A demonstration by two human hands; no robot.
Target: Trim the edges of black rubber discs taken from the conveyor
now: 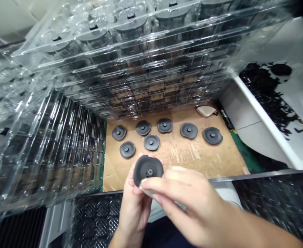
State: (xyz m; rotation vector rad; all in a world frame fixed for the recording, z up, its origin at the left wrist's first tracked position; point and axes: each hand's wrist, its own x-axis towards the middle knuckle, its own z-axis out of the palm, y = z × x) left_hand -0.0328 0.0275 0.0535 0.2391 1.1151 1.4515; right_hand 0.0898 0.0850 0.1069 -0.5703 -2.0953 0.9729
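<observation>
My left hand (134,203) holds up a round dark grey disc (147,169) with a small hub in its middle, fingers closed round its edge. My right hand (190,203) reaches across in front of it, its fingertips pinched at the disc's lower rim. Beyond the hands, several more discs of the same kind (151,142) lie in two loose rows on a brown cardboard sheet (192,155).
Tall stacks of clear plastic blister trays (141,69) stand behind the cardboard and at the left (38,144). A white bin (278,103) with small black parts stands at the right. Black gridded trays (97,213) lie at the near edge.
</observation>
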